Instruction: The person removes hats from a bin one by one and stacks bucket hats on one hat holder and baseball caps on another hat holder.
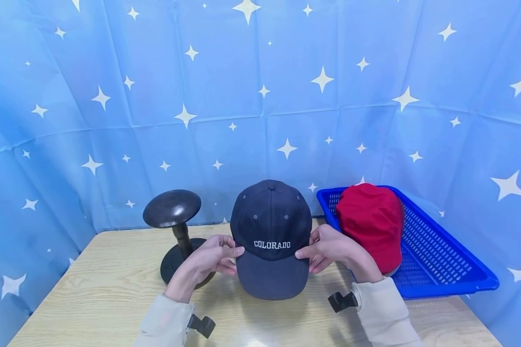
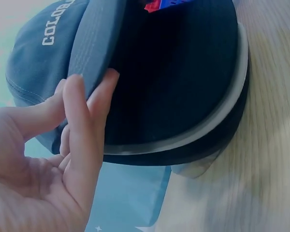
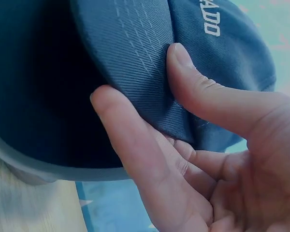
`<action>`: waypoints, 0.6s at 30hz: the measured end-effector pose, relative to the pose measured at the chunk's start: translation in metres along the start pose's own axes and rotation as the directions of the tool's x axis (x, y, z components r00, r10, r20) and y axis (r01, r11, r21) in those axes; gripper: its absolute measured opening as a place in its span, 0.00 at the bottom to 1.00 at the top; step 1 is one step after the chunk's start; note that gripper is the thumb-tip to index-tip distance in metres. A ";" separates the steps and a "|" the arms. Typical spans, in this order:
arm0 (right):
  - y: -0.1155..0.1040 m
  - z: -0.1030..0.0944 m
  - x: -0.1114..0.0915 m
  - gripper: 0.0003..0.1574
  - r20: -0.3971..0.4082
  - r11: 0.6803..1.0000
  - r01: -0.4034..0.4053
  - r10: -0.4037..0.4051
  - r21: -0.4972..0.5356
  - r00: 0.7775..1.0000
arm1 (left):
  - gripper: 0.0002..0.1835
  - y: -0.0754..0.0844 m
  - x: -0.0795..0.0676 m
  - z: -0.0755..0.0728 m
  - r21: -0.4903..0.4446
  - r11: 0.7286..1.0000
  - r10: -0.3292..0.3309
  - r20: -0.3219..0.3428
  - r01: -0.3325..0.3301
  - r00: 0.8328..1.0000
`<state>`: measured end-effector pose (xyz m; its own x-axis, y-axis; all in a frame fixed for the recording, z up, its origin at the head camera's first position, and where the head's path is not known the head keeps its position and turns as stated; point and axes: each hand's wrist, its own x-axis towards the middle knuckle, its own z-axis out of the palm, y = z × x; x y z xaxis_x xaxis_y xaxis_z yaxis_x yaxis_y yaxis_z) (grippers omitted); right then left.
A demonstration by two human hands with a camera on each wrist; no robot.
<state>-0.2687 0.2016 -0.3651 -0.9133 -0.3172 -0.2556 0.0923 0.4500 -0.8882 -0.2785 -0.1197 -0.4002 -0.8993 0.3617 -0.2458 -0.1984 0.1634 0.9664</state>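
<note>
the dark blue cap (image 1: 271, 217) is in the middle, between the two hands, over the table (image 1: 113, 279), with its brim (image 1: 272, 279) toward the person. the left hand (image 1: 210, 255) pinches one side where the brim starts, thumb on the front and a finger under the brim. the right hand (image 1: 330, 246) pinches the other side the same way. i can't tell if the cap touches the table. the black stand (image 1: 172, 208) is near the left hand, and the red hat (image 1: 369, 221) is in the blue basket (image 1: 447, 290) near the right hand. i think both thumbs should press the same, so the cap does not tip. a soft pinch seems best, since a hard squeeze could bend the brim.
</note>
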 end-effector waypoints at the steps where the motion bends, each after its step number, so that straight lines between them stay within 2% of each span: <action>1: 0.000 0.001 0.000 0.23 -0.005 1.000 -0.003 0.003 -0.003 1.000 | 0.18 0.000 0.000 0.000 0.005 1.000 0.001 -0.002 -0.001 1.000; 12: -0.003 0.007 0.003 0.23 -0.098 0.993 -0.060 0.050 -0.097 0.994 | 0.16 -0.003 0.005 -0.001 0.080 0.997 0.019 -0.027 -0.016 0.999; 18: -0.001 0.009 0.003 0.23 -0.098 0.989 -0.074 0.062 -0.124 0.993 | 0.17 -0.004 0.003 -0.003 0.086 0.996 0.030 -0.003 -0.030 1.000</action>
<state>-0.2678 0.1930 -0.3682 -0.9403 -0.2056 -0.2713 0.1092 0.5726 -0.8126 -0.2815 -0.1215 -0.4044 -0.9061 0.3634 -0.2165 -0.1375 0.2309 0.9632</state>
